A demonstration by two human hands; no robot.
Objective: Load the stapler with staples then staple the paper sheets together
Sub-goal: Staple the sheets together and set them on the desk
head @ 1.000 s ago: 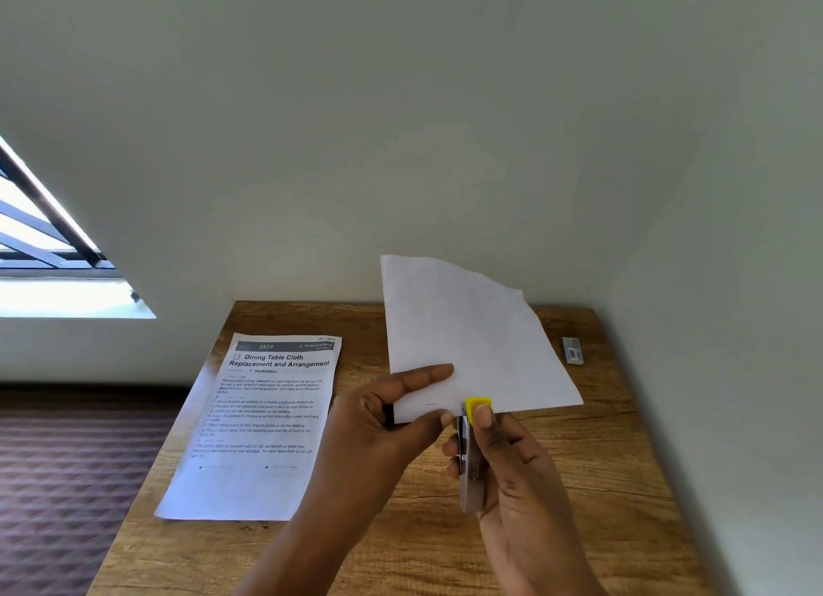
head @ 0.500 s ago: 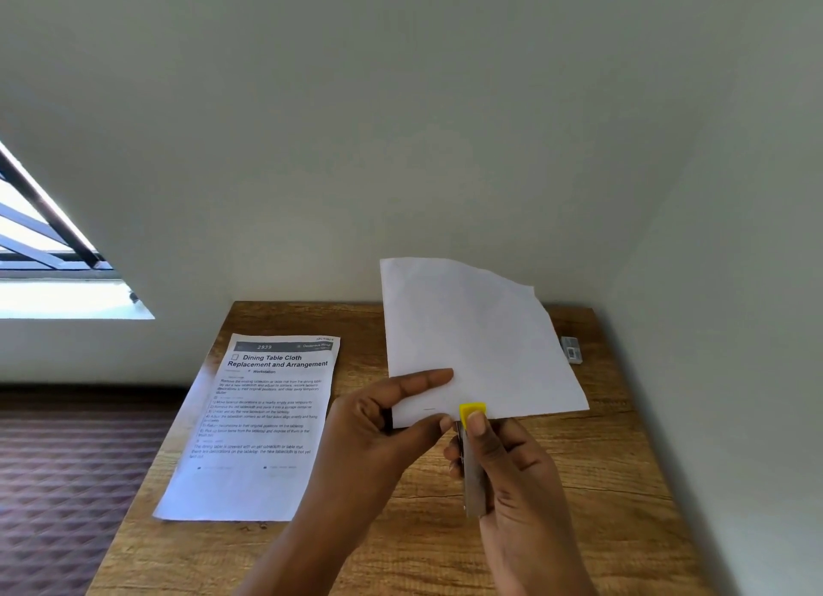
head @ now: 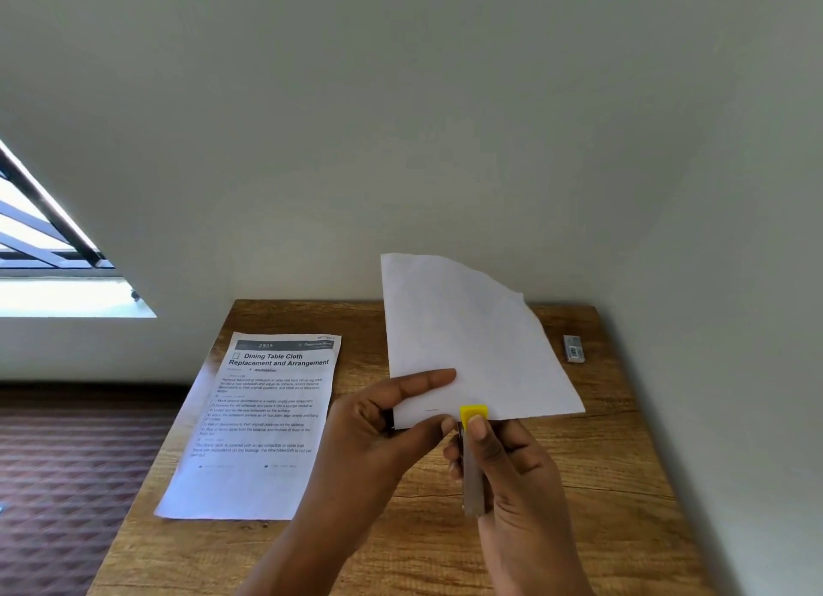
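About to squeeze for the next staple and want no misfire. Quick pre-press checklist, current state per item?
1. Paper sheets held: left hand pinches their near edge, ok.
2. Stapler gripped: right hand wraps it, thumb by the yellow tip, ok.
3. Stapler tip on the sheets' near edge: ok.
4. Left fingers out of the tip's way: close beside it, cannot tell.
5. Sheets aligned: only the top sheet shows, cannot tell.
6. Staples loaded: magazine hidden, cannot tell.
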